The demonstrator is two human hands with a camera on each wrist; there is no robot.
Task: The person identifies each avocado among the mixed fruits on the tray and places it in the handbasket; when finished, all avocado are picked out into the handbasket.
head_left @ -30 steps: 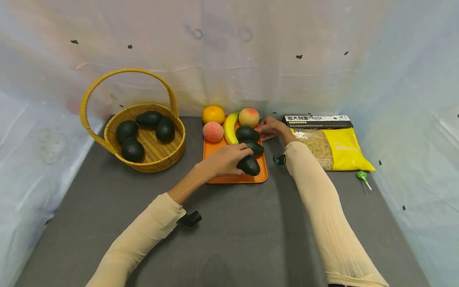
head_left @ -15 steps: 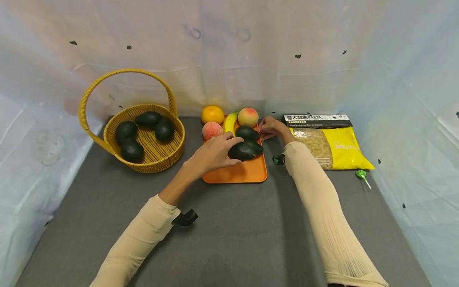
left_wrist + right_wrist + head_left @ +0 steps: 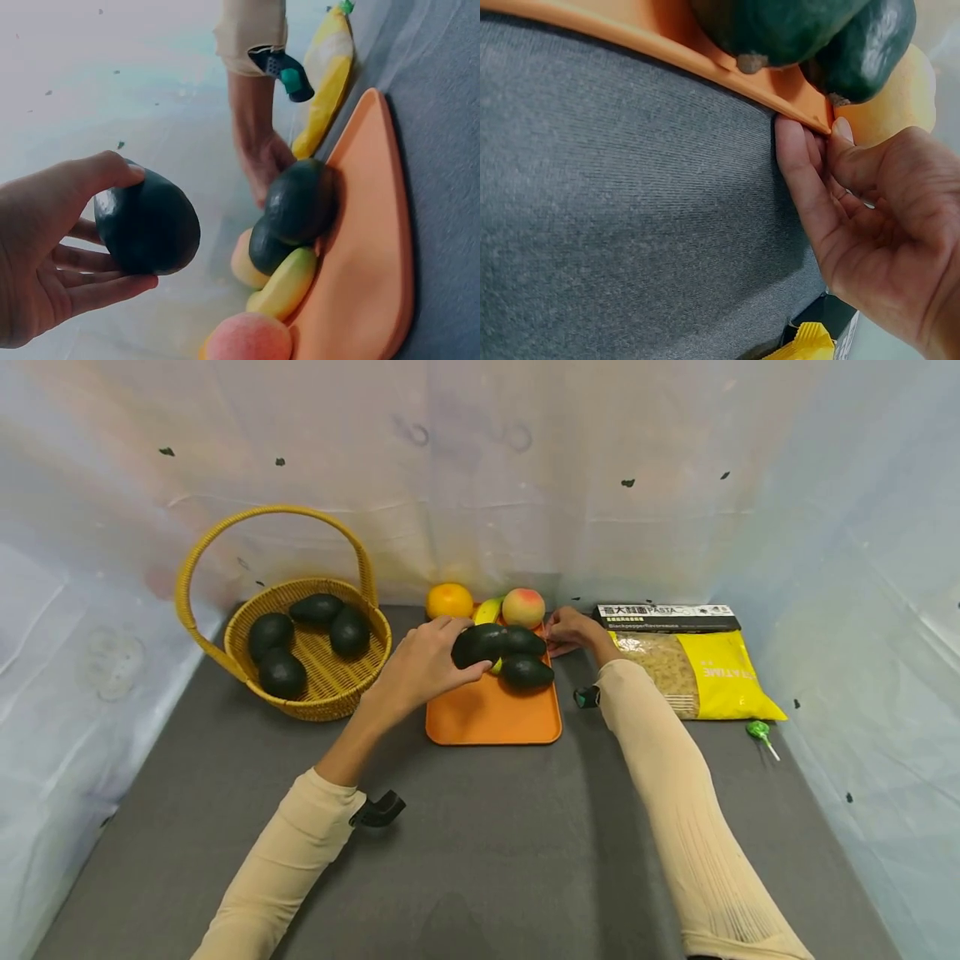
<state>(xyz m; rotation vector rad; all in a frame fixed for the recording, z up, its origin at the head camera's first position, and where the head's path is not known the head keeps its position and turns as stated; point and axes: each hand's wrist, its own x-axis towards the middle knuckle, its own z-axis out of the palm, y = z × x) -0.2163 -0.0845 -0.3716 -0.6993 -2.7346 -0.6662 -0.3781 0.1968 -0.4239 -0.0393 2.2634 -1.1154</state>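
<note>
My left hand (image 3: 420,668) grips a dark green avocado (image 3: 476,646), thumb on one side and fingers on the other. In the left wrist view the held avocado (image 3: 150,221) hangs apart from the orange tray (image 3: 367,225). Two more avocados lie on the tray's right side, a nearer one (image 3: 527,672) and a farther one (image 3: 525,642). My right hand (image 3: 573,631) pinches the tray's right edge near the back corner, its thumb (image 3: 842,129) at the rim. A banana (image 3: 289,285) lies beside the avocados, partly hidden in the head view.
A peach (image 3: 523,608), an orange (image 3: 450,601) and a pink fruit (image 3: 249,337) sit around the tray's back. Left stands a wicker basket (image 3: 330,702) with several avocados and a tall handle. Right are a pasta bag (image 3: 720,677), a black box (image 3: 667,618) and a lollipop (image 3: 759,731).
My left hand has carried the avocado from the tray's front right up and back to the left, over the banana. The right hand keeps its place at the tray's edge.
</note>
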